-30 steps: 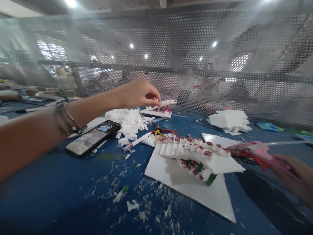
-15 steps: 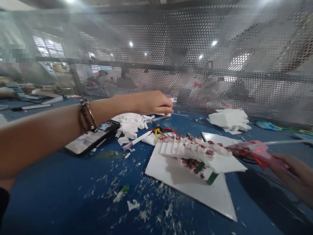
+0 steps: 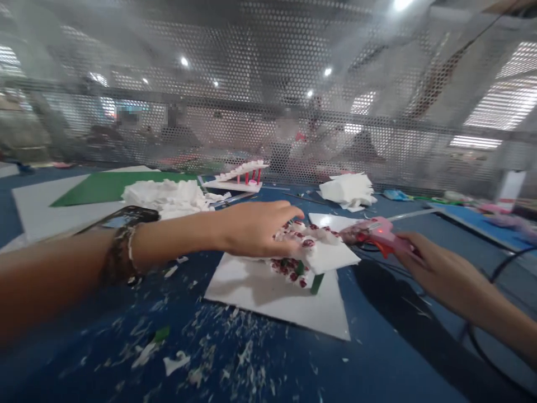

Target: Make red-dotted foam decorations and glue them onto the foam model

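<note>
1 right grip [image 3: 428, 259], wrapped around glue gun [image 3: 382, 228]

L arm [image 3: 180, 240] extends in from the L, nearly horiz., w/ L hand [image 3: 254, 226] palm-down, thumb & fingers apart. R forearm [image 3: 482, 291] slants up from lower R; R hand [image 3: 423, 254] curled in a grip, well apart from the L.

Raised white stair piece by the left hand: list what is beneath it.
Beneath the stair piece, green supports, dark-red decorations and the white base board show. The rear of that space is hidden behind the decorations and supports.
</note>
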{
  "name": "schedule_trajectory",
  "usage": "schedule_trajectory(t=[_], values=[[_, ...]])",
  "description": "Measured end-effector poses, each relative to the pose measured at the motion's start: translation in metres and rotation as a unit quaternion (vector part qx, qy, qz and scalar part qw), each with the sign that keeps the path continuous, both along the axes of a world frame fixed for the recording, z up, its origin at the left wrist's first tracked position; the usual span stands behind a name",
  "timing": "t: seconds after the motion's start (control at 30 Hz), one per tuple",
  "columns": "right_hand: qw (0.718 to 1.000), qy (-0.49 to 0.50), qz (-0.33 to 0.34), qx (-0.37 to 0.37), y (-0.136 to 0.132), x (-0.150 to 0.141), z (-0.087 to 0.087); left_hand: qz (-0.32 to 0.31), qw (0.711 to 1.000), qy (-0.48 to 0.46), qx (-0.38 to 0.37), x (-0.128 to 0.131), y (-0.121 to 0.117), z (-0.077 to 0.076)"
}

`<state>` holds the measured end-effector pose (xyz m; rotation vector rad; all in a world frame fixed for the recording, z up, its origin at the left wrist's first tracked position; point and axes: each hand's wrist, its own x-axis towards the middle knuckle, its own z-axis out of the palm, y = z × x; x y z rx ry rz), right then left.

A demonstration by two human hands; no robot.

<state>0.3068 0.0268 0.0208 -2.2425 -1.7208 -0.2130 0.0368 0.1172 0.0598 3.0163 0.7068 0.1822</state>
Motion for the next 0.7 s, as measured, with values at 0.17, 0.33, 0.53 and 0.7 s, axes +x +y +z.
schedule_trajectory(t=[0.17, 0.33, 0.53, 0.7], values=[[1.0, -0.02, 0.001, -0.023, -0.002, -0.001, 0.001, -0.017, 0.999, 0.019, 0.025, 0.017, 0.001, -0.013], [0.999, -0.04, 0.011, 0.009, -0.001, 0.002, 0.0, -0.038, 0.997, 0.047, 0.042, 0.027, 0.008, -0.01], [0.999, -0.043, -0.009, 0.032, -0.003, 0.002, 0.002, -0.101, 0.994, -0.018, -0.031, 0.013, 0.015, -0.002], [0.998, -0.042, 0.0, 0.041, -0.005, -0.001, 0.005, -0.121, 0.987, -0.103, -0.02, -0.006, 0.02, -0.01]])
